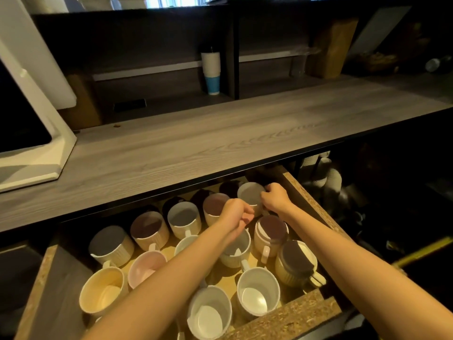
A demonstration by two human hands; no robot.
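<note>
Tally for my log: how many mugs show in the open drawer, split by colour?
Pink mug: 1
White or cream mugs: 12, one held by the right hand
Dark mugs, back row: 3
Total: 16 in view; more may hide under the counter.
</note>
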